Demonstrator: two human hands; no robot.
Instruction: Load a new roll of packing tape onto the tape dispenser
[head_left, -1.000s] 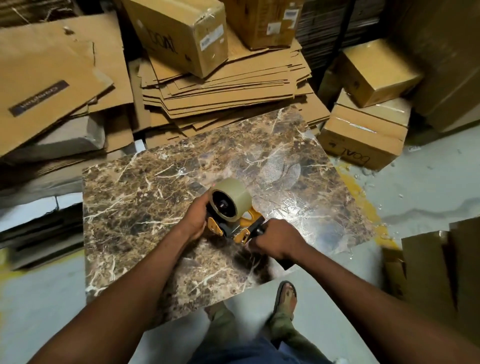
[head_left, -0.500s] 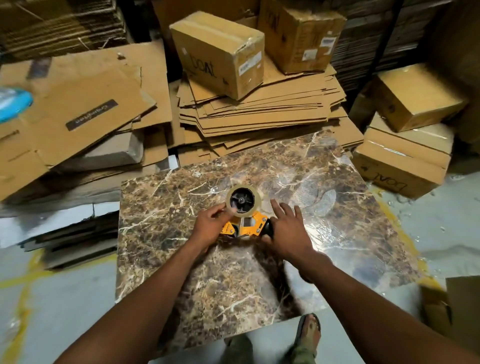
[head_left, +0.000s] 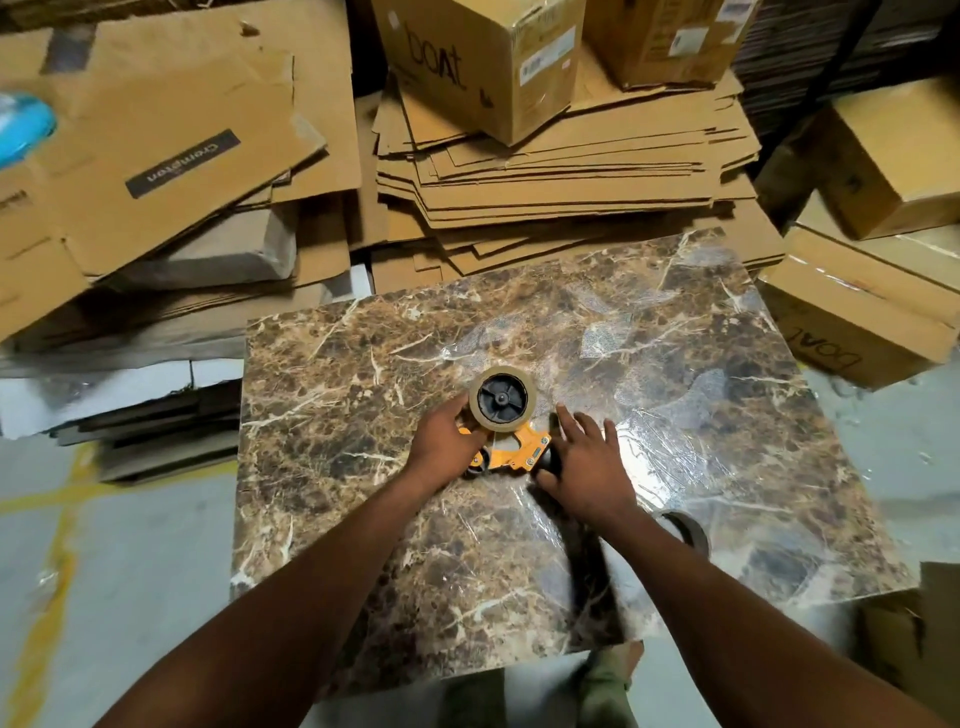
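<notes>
An orange tape dispenser (head_left: 514, 454) lies on its side on a brown marble slab (head_left: 363, 395). A tan roll of packing tape (head_left: 524, 383) sits on the dispenser's black hub (head_left: 500, 399). My left hand (head_left: 441, 441) grips the dispenser's front end and touches the roll's left side. My right hand (head_left: 582, 462) lies flat with fingers spread, its palm over the dispenser's black handle (head_left: 548, 461), most of which is hidden.
Flattened cardboard stacks (head_left: 545, 171) and sealed boxes (head_left: 483, 57) crowd the far side. More boxes (head_left: 857, 312) stand at the right. A brown ring, like an empty tape core (head_left: 688, 527), peeks out beside my right forearm. Grey floor lies left of the slab.
My right hand let go of the handle and opened flat over it. The dispenser went from tilted to lying on its side. The camera view shifted.
</notes>
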